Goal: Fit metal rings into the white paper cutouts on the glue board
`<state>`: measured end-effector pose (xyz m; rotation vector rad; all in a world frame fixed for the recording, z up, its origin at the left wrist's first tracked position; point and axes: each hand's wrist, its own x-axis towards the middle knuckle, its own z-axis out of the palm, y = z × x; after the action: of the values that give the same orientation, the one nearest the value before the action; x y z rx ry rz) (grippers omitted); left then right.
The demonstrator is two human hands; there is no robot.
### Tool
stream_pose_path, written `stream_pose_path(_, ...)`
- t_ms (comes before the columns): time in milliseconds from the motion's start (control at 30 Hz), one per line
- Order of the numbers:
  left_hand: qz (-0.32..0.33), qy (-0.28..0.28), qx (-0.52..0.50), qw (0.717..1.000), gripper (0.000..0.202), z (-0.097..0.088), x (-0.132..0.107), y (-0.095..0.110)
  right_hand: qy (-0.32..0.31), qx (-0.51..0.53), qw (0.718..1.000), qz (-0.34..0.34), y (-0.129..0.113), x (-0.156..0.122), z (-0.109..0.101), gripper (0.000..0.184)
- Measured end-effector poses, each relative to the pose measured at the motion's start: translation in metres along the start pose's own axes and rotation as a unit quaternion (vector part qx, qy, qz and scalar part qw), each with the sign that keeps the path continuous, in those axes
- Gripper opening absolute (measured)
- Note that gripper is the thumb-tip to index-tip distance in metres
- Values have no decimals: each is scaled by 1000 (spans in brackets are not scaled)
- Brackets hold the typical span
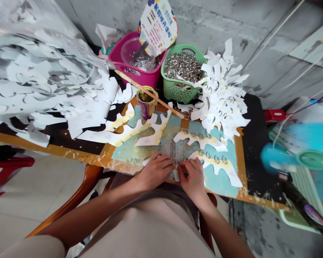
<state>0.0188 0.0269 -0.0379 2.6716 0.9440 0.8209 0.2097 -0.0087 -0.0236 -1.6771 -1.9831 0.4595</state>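
- Atop the painted board (220,188), left hand (156,171) and right hand (194,175) pinch a white paper cutout (218,167) near its metal rings (208,155)
- Past the board, a green basket (174,91) sits heaped with rings

The only view comes from a camera worn on the person's head, facing forward and steeply down past the person's torso (140,225) at the bottom edge of the frame. It looks from close above the left hand (156,172) and right hand (193,175), just below centre, taking in a painted board (220,186) beyond them and a concrete wall (204,25) along the top.
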Motion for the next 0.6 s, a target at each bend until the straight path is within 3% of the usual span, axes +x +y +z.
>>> stream_pose_path(400,8,7,40,999,23,0,-2,4,10,84,996,33,-4,-8,-8,10)
stream_pose_path(467,7,11,44,999,24,-1,-2,4,14,71,997,34,-6,-5,-8,15)
stream_pose_path(600,-1,-4,61,998,22,0,-1,5,10,-5,1000,24,-9,-3,-3,5)
